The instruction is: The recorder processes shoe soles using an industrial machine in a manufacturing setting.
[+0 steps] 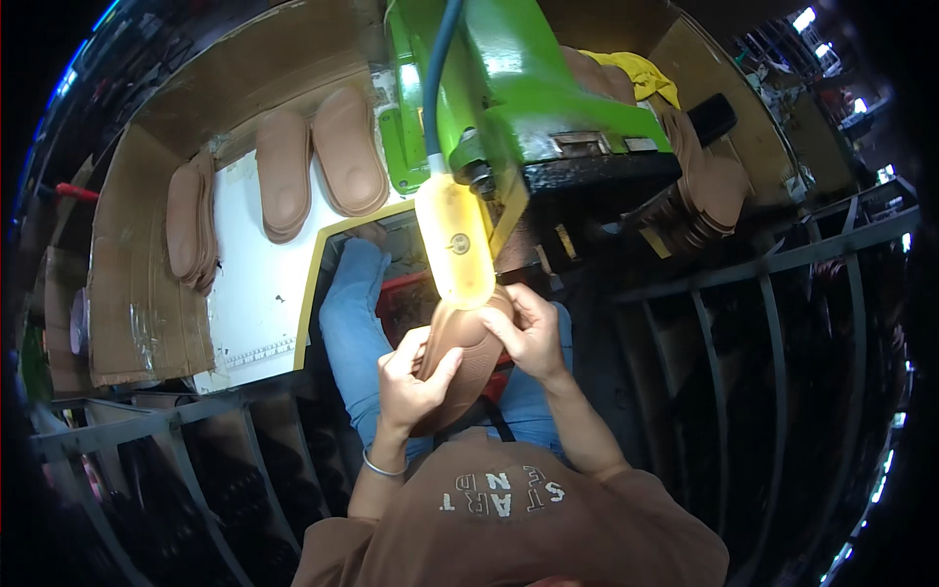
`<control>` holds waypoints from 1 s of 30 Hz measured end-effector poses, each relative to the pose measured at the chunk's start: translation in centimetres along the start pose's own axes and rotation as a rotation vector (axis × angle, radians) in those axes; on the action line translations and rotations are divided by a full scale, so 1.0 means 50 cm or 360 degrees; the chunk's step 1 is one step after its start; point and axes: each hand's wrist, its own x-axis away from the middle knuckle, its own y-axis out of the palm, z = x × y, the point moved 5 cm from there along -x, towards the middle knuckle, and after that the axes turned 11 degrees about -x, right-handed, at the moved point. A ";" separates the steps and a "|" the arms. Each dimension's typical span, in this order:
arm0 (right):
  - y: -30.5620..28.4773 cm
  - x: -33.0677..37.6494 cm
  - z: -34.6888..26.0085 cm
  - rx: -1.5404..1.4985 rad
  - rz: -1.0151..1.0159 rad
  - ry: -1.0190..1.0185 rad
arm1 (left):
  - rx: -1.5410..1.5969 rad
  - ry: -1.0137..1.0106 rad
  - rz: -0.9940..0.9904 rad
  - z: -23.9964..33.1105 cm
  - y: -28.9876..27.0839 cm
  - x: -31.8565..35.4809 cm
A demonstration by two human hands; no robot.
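Tabletop (252, 318), insoles (476, 370) between left hand (405, 387) and right hand (533, 340)

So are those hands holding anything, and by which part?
Yes, brown soles, seemingly stacked: the left hand grips the left edge, the right hand the upper right edge.

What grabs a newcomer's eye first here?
Likely the bright yellow oval fixture at centre, in front of the green machine. Just below it, brown insoles are held between the left grip and right grip. Further left, similar insoles lie on the white tabletop.
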 end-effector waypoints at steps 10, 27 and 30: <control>-0.062 0.020 -0.027 0.0111 0.0321 -0.0114 | -0.0116 0.0147 -0.0384 0.028 0.037 -0.069; -0.171 0.090 0.049 -0.0449 0.0425 -0.0023 | 0.0007 -0.0392 -0.0121 -0.091 -0.140 0.082; -0.209 0.155 0.090 -0.0768 0.0388 0.0281 | 0.0517 -0.0211 0.0134 -0.053 -0.074 0.040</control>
